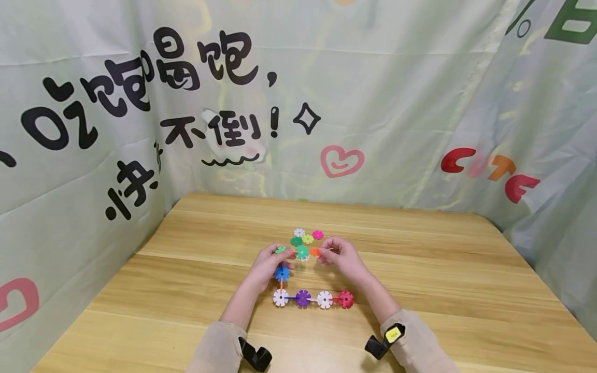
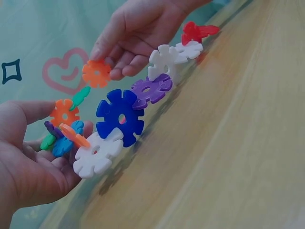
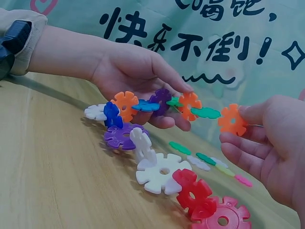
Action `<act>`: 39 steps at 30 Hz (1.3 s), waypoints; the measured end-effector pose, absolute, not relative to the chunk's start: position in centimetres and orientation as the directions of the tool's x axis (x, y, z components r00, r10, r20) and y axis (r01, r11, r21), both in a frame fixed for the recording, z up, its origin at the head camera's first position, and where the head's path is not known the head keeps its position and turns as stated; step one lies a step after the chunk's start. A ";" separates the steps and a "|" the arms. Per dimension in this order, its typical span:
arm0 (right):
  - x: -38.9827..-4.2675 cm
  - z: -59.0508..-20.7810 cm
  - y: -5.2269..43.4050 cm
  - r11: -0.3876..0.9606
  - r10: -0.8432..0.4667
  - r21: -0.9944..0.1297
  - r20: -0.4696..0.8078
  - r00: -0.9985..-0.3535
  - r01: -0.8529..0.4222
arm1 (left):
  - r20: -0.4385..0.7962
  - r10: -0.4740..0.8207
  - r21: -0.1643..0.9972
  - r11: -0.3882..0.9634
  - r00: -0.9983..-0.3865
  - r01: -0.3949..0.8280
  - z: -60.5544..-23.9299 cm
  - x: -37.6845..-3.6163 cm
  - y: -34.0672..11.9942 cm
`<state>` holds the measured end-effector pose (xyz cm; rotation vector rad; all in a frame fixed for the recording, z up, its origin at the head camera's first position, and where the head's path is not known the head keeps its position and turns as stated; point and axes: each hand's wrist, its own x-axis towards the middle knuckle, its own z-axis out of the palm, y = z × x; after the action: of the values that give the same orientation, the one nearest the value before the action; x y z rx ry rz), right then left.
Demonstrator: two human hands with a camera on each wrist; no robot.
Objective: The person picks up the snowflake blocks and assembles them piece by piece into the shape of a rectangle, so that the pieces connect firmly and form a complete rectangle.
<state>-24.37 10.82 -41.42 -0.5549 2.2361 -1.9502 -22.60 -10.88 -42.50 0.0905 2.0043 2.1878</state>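
A chain of notched plastic flower discs turns a corner, and its near row ends in a red disc (image 1: 345, 299). My left hand (image 1: 267, 267) holds the side of this chain, with the thumb at an orange disc (image 2: 65, 112) and the fingers behind the blue and purple pieces (image 3: 162, 98). Between the hands a green disc (image 3: 206, 112) links that orange disc to another orange disc (image 3: 232, 120). My right hand (image 1: 342, 257) pinches this second orange disc between thumb and fingers. The near row also has white (image 1: 325, 299) and purple discs (image 1: 303, 298).
Beyond the hands lie loose discs: a white one (image 1: 299, 232), a pink one (image 1: 317, 234), a yellow-green one (image 1: 308, 239) and a dark green one (image 1: 296, 241). They rest on the wooden table (image 1: 420, 243). A printed curtain (image 1: 392, 103) hangs behind it.
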 end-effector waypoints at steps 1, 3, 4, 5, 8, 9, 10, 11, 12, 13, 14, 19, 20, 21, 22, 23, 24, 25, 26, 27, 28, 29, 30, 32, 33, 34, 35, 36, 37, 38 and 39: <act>-24.4 -41.4 10.8 0.098 -0.357 -0.975 0.151 -0.922 -0.198 | -0.073 0.165 0.993 -0.078 -0.984 -0.087 -42.4 -22.6 -10.9; -24.4 -41.5 10.8 0.091 -0.366 -0.973 0.165 -0.916 -0.211 | -0.078 0.166 0.993 -0.073 -0.983 -0.091 -42.2 -22.5 -10.9; -24.4 -41.5 10.9 0.089 -0.371 -0.971 0.174 -0.912 -0.221 | -0.078 0.165 0.993 -0.072 -0.983 -0.091 -42.2 -22.5 -10.9; -24.4 -41.5 10.9 0.088 -0.375 -0.970 0.178 -0.910 -0.226 | -0.076 0.166 0.994 -0.070 -0.983 -0.088 -42.2 -22.5 -10.9; -24.4 -41.6 10.9 0.090 -0.381 -0.967 0.189 -0.905 -0.240 | -0.070 0.167 0.994 -0.066 -0.984 -0.082 -42.2 -22.4 -10.8; -24.4 -41.6 10.9 0.091 -0.383 -0.966 0.192 -0.903 -0.243 | -0.067 0.162 0.995 -0.067 -0.984 -0.078 -42.3 -22.4 -10.8; -24.3 -41.6 10.8 0.086 -0.386 -0.966 0.194 -0.902 -0.244 | -0.063 0.161 0.995 -0.066 -0.985 -0.074 -42.3 -22.4 -10.8; -24.3 -41.6 10.8 0.083 -0.386 -0.966 0.195 -0.902 -0.244 | -0.060 0.161 0.995 -0.066 -0.985 -0.072 -42.3 -22.3 -10.8; -24.3 -41.6 10.8 0.075 -0.387 -0.967 0.196 -0.901 -0.243 | -0.061 0.160 0.995 -0.066 -0.985 -0.072 -42.3 -22.3 -10.8; -24.4 -41.6 10.8 0.068 -0.385 -0.969 0.196 -0.902 -0.239 | -0.060 0.160 0.995 -0.067 -0.985 -0.072 -42.3 -22.3 -10.8; -24.4 -41.7 10.8 0.061 -0.382 -0.970 0.195 -0.903 -0.235 | -0.063 0.161 0.995 -0.066 -0.985 -0.074 -42.2 -22.3 -10.8; -24.5 -41.8 10.7 0.048 -0.372 -0.972 0.197 -0.907 -0.230 | -0.065 0.174 0.995 -0.058 -0.983 -0.076 -42.4 -22.6 -10.8; -24.4 -41.8 10.7 0.052 -0.370 -0.971 0.198 -0.908 -0.233 | -0.065 0.178 0.996 -0.055 -0.982 -0.075 -42.4 -22.6 -10.8; -24.4 -41.9 10.7 0.054 -0.371 -0.970 0.202 -0.907 -0.238 | -0.065 0.181 0.996 -0.051 -0.981 -0.075 -42.4 -22.7 -10.8; -24.4 -41.9 10.7 0.056 -0.371 -0.968 0.207 -0.905 -0.245 | -0.063 0.185 0.996 -0.046 -0.981 -0.073 -42.5 -22.7 -10.9; -24.4 -41.9 10.7 0.057 -0.369 -0.968 0.207 -0.906 -0.244 | -0.060 0.188 0.997 -0.042 -0.980 -0.070 -42.4 -22.7 -10.9; -24.4 -41.9 10.7 0.058 -0.368 -0.967 0.209 -0.906 -0.247 | -0.057 0.190 0.997 -0.039 -0.980 -0.066 -42.4 -22.7 -10.9; -24.4 -41.9 10.7 0.059 -0.368 -0.967 0.211 -0.905 -0.250 | -0.057 0.191 0.997 -0.037 -0.980 -0.065 -42.4 -22.7 -10.8; -24.4 -41.9 10.7 0.062 -0.369 -0.965 0.214 -0.905 -0.253 | -0.059 0.189 0.997 -0.036 -0.980 -0.067 -42.4 -22.7 -10.8; -24.4 -41.9 10.7 0.065 -0.370 -0.964 0.217 -0.903 -0.258 | -0.059 0.186 0.997 -0.036 -0.981 -0.067 -42.5 -22.7 -10.8; -24.4 -41.9 10.7 0.068 -0.370 -0.963 0.217 -0.903 -0.260 | -0.059 0.183 0.997 -0.036 -0.981 -0.067 -42.4 -22.6 -10.8; -24.4 -41.9 10.7 0.071 -0.369 -0.963 0.216 -0.904 -0.260 | -0.060 0.180 0.997 -0.036 -0.982 -0.067 -42.4 -22.6 -10.8; -24.4 -41.9 10.7 0.075 -0.370 -0.962 0.217 -0.903 -0.262 | -0.061 0.176 0.997 -0.036 -0.982 -0.068 -42.4 -22.6 -10.8; -24.4 -41.9 10.7 0.081 -0.369 -0.961 0.216 -0.904 -0.263 | -0.063 0.174 0.997 -0.032 -0.983 -0.070 -42.4 -22.6 -10.8; -24.4 -42.0 10.7 0.081 -0.368 -0.962 0.214 -0.905 -0.260 | -0.064 0.174 0.997 -0.030 -0.983 -0.070 -42.4 -22.6 -10.8; -24.4 -42.0 10.7 0.079 -0.365 -0.964 0.209 -0.907 -0.254 | -0.061 0.177 0.997 -0.026 -0.982 -0.066 -42.3 -22.6 -10.8; -24.4 -42.1 10.7 0.075 -0.362 -0.966 0.204 -0.909 -0.247 | -0.060 0.180 0.998 -0.023 -0.982 -0.065 -42.3 -22.6 -10.8; -24.5 -42.1 10.7 0.069 -0.361 -0.969 0.199 -0.911 -0.239 | -0.059 0.183 0.998 -0.022 -0.981 -0.065 -42.3 -22.6 -10.8; -24.5 -42.2 10.7 0.062 -0.360 -0.971 0.194 -0.913 -0.231 | -0.061 0.185 0.998 -0.023 -0.981 -0.066 -42.3 -22.6 -10.8; -24.6 -42.2 10.8 0.054 -0.360 -0.973 0.189 -0.913 -0.223 | -0.061 0.187 0.997 -0.024 -0.980 -0.067 -42.3 -22.6 -10.8; -24.6 -42.3 10.7 0.045 -0.361 -0.975 0.187 -0.914 -0.218 | -0.062 0.188 0.997 -0.026 -0.980 -0.068 -42.3 -22.6 -10.8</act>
<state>-24.64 10.75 -42.30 -0.6092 2.1901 -2.0083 -22.59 -10.80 -42.28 0.1287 2.0591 2.1261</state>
